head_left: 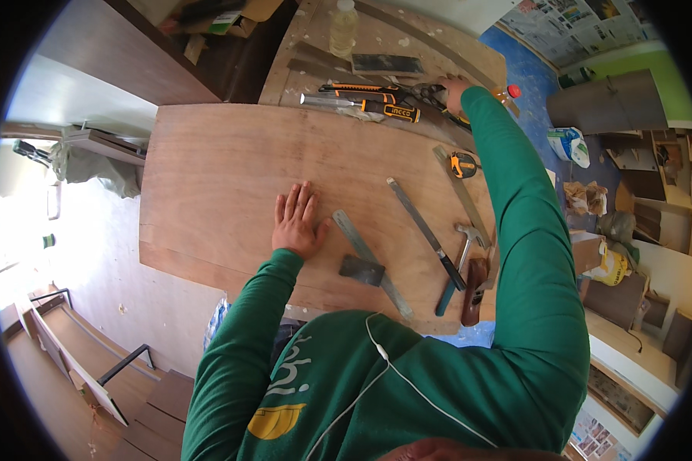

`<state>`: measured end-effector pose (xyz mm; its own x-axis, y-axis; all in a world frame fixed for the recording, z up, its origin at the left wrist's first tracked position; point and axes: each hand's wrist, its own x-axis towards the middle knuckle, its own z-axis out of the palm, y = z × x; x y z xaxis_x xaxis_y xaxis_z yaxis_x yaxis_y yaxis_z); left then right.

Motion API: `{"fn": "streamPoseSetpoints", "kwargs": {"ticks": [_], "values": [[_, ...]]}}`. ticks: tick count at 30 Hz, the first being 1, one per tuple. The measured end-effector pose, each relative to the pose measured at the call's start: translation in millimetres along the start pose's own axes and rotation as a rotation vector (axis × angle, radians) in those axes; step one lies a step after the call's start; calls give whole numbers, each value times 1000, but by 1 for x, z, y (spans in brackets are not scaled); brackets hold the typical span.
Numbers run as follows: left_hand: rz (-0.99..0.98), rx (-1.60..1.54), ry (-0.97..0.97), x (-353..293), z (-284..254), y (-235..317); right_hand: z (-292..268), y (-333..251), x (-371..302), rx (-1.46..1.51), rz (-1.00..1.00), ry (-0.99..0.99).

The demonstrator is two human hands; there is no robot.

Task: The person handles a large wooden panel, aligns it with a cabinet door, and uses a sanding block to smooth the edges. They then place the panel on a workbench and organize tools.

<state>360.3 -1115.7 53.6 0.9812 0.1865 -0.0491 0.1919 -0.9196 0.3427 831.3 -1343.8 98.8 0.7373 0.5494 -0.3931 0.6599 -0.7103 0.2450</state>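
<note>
My left hand lies flat on a reddish-brown wooden board, fingers stretched out. A metal strip with a dark block across it is just to its right. My right hand reaches to the far right, fingers bent over a cluster of dark tools; what they grip is hidden. Beside that hand are pliers-like black tools, a black and orange utility knife and a chisel with a black and yellow handle. A tape measure rests nearer, by my right sleeve.
On the board's right lie a file with a black handle, a claw hammer, a wooden hand plane and a long metal strip. A clear bottle and a dark flat block occupy the far end. A cabinet stands far left.
</note>
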Motion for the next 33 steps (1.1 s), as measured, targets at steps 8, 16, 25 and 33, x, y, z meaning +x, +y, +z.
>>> {"fn": "streamPoseSetpoints", "kwargs": {"ticks": [8, 16, 25, 33], "values": [[22, 13, 18, 0, 3, 0, -5, 13, -53, 571, 36, -94], [33, 24, 6, 1, 4, -1, 66, 1, -172, 471, -5, -114], [39, 8, 18, 1, 2, 0, 7, -23, -123, 562, -80, 315], [15, 18, 0, 0, 1, -1, -82, -165, -4, 667, -235, 360]]}}
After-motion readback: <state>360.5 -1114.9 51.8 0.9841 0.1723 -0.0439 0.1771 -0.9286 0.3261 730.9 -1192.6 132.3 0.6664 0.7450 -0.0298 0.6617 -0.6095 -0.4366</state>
